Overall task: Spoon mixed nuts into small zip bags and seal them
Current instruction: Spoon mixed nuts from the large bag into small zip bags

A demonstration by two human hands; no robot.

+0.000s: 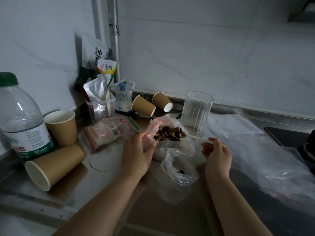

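Observation:
My left hand [136,150] grips the edge of a clear small zip bag [154,129] and holds its mouth open toward the right. Mixed nuts [167,132] fill the bag's opening. My right hand [216,153] pinches the handle of a white plastic spoon [197,137], whose bowl lies among the nuts at the bag's mouth. Below the hands a second clear bag [179,169] lies on the counter with a few nuts inside.
Paper cups stand and lie around: one upright [62,126], one on its side [51,167], two tipped at the back [151,103]. A large water bottle [22,120] is at left, a ribbed clear glass [196,111] behind the spoon, food packets [109,130] left, plastic sheets [255,150] right.

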